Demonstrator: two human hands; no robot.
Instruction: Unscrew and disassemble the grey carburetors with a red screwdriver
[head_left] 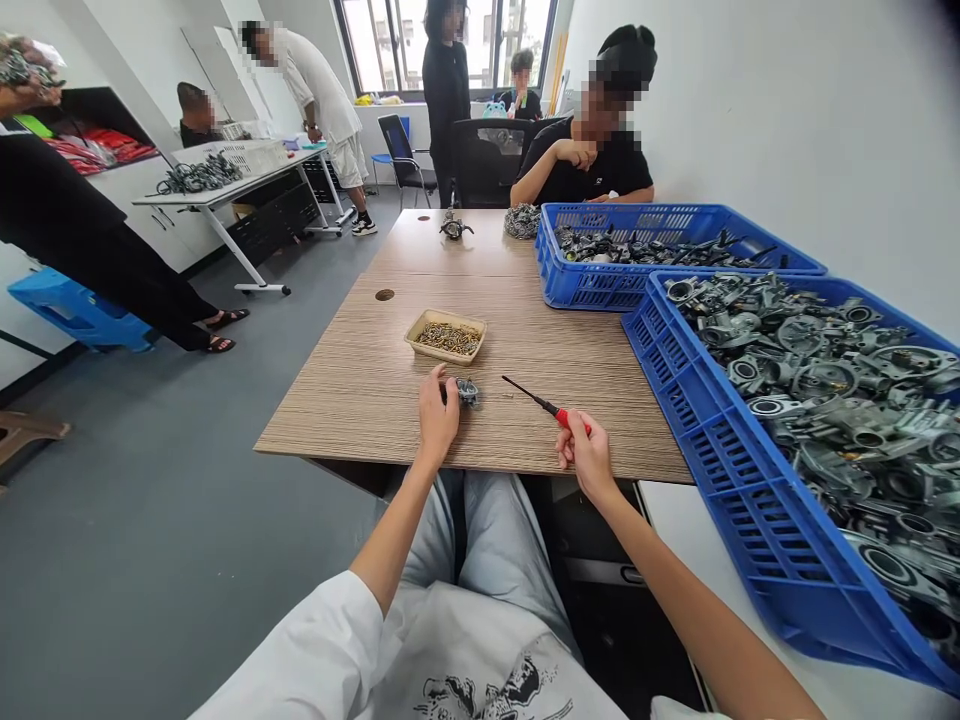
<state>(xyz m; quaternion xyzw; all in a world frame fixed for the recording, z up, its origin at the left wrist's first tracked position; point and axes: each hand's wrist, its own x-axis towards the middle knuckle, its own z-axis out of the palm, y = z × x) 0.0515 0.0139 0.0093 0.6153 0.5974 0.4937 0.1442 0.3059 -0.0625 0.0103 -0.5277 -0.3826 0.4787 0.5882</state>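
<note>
Worker's view across a wood-grain table (pixel 345 400). Nearest, the right hand (pixel 589 450) is closed around the red handle of a screwdriver (pixel 551 408), whose dark shaft slants up and to the left above the tabletop. The left hand (pixel 437 412), half open with thumb and fingers curved, is at the left side of a small grey metal part (pixel 467 392) lying near the table's front edge; whether the fingers grip it or only steady it cannot be told. Between this part and the screwdriver lie a few tiny pale pieces (pixel 508 395). To the right, a near blue crate (pixel 712 480) is heaped with grey metal castings (pixel 825 380). Just beyond the left hand stands a cream tray (pixel 442 354) of small brass-coloured and grey fasteners (pixel 450 337). Farther along on the right, a second blue crate (pixel 592 293) contains more metal parts (pixel 645 248); to its left are a rounded grey heap (pixel 523 221) and a single casting (pixel 454 229). At the table's far end sits a co-worker in black (pixel 555 170). In the left background, a white table (pixel 247 182) bears a pile of metal parts, and a person in white (pixel 322 90) bends beside it
</note>
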